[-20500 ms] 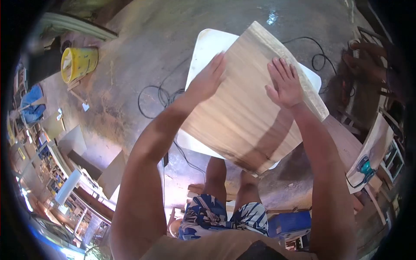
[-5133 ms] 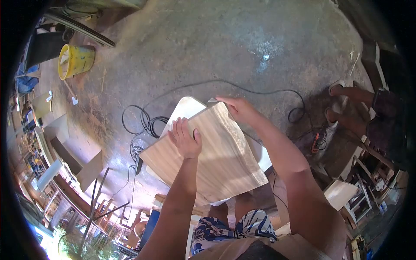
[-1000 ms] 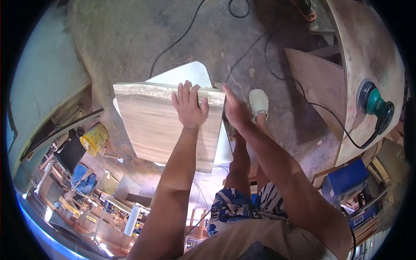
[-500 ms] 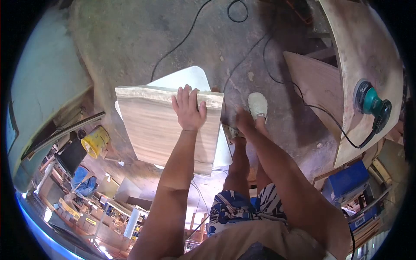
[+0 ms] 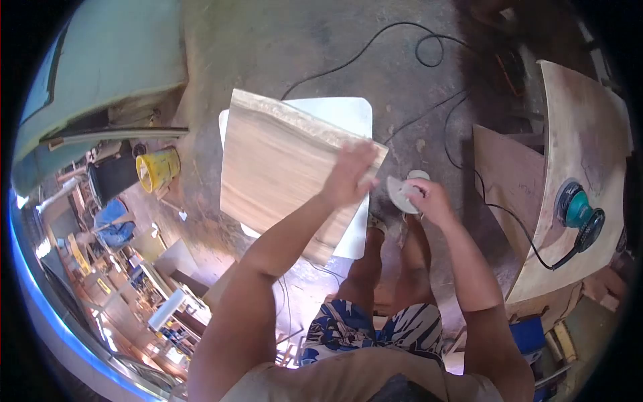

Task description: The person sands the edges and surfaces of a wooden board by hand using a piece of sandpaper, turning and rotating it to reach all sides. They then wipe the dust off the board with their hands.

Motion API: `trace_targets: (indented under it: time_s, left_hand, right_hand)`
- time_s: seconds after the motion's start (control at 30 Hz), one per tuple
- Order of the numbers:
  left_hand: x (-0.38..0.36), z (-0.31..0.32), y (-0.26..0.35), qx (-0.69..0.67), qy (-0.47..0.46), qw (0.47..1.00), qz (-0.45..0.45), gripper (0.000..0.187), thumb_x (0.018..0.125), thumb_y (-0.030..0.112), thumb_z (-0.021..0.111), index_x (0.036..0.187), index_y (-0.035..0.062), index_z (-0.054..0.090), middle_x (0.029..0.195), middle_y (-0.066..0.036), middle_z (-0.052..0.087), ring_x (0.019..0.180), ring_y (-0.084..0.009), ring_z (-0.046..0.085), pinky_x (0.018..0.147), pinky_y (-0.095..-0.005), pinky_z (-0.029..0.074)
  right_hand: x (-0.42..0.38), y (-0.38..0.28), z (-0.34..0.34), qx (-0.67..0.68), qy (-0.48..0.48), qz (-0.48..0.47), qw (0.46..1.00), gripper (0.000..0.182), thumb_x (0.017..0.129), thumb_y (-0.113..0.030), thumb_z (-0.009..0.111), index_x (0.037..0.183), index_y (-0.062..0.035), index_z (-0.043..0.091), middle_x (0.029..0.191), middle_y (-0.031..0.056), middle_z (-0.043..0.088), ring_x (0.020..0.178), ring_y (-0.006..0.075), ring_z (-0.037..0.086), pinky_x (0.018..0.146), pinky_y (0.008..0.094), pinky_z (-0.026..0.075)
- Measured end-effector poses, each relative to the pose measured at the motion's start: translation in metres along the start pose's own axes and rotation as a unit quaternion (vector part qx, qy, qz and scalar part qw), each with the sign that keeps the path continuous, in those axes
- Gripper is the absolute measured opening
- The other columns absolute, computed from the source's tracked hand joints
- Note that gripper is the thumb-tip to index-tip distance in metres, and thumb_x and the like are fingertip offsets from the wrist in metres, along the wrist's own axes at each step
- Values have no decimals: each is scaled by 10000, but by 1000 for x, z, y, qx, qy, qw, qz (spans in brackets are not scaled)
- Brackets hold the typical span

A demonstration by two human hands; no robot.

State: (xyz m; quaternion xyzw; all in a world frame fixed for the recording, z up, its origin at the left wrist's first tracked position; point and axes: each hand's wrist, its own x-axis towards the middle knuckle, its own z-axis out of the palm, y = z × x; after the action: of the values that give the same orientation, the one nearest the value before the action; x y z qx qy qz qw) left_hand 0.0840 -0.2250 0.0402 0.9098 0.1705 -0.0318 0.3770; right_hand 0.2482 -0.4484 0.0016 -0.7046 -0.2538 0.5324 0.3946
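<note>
A thick wooden slab [image 5: 281,171] with a rough, pale upper edge lies turned at an angle on a white board [image 5: 362,120]. My left hand [image 5: 351,171] is on or just over the slab near its right corner, fingers apart and slightly blurred. To the right of the slab, my right hand [image 5: 429,199] pinches a pale round disc [image 5: 402,194] by its edge. The disc is above my feet and touches neither the slab nor the board.
A green sander [image 5: 577,209] rests on a large wooden panel [image 5: 589,127] at the right, its black cable [image 5: 492,201] trailing over the floor. A yellow bucket [image 5: 158,169] stands at the left. Another wooden board [image 5: 506,167] leans by the panel.
My right hand has come up from beside my legs with the pale disc. The slab appears rotated clockwise, and my left hand is nearer its right corner. The whole view has also shifted.
</note>
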Motion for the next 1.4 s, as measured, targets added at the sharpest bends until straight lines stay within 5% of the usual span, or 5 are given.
trace_targets:
  time_s: [0.3,0.43,0.53,0.73,1.4]
  left_hand:
    - [-165,-11,56,-444,-66,842,-298,262,1040,163,549,1273,41,553,1046,-86,672,895,-180,663,772,-300,547]
    - [-160,6,91,-628,140,667,-376,365,1087,312,422,1338,60,503,1055,-71,635,891,-133,638,706,-273,538]
    - [-149,29,89,-675,168,640,-326,391,1085,304,418,1380,54,478,1078,-67,628,965,-114,625,774,-261,521]
    - [-105,12,-4,-65,242,946,-206,334,933,151,630,1226,-8,618,1271,-244,607,1251,-405,538,1100,-469,390]
    - [-69,-47,-136,187,318,790,-489,742,956,442,540,1574,110,299,1618,-237,252,1501,-424,202,1184,-625,134]
  right_hand:
    - [-41,-113,80,359,-183,1,915,589,881,-74,708,1408,-43,448,1313,142,617,1028,188,666,899,340,530]
    - [-38,-120,115,99,-133,-223,961,762,906,-52,691,1555,-45,292,1493,150,488,1057,166,643,906,308,527]
    - [-46,-152,114,189,-184,38,964,737,967,33,472,1617,-112,158,1599,162,365,1049,186,640,928,299,520]
    - [35,-135,77,-100,9,-184,978,797,861,117,399,1601,-115,213,1633,168,276,1465,290,348,1186,382,332]
    - [238,-187,154,-363,-167,-322,858,668,994,-195,543,1541,28,232,1597,257,262,1492,379,259,1231,475,228]
